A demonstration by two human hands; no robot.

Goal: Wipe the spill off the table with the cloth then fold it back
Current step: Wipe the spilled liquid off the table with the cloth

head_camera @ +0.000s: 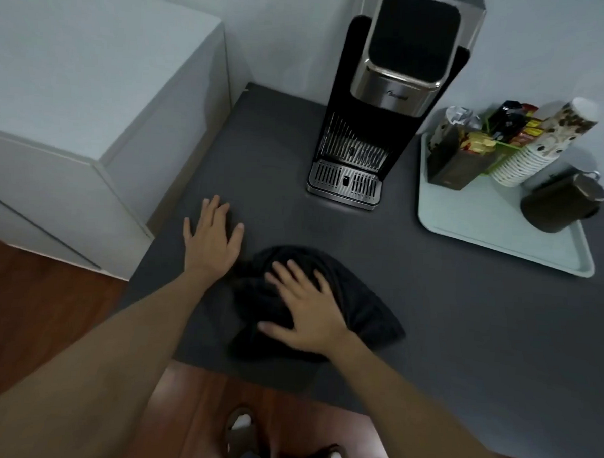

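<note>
Black cloth (356,301), crumpled (perhaps damp).

My black cloth (325,300) on the dark grey tabletop (463,325); black-and-silver coffee machine (379,128), pale green tray (503,236), bean-patterned paper cups (535,150) (white-rimmed).

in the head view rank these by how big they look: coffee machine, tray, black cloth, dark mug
1. coffee machine, though it looms toward the lens, so its lead over the tray is unsure
2. tray, close behind
3. black cloth, bunched under the right hand
4. dark mug, clearly smallest
</note>
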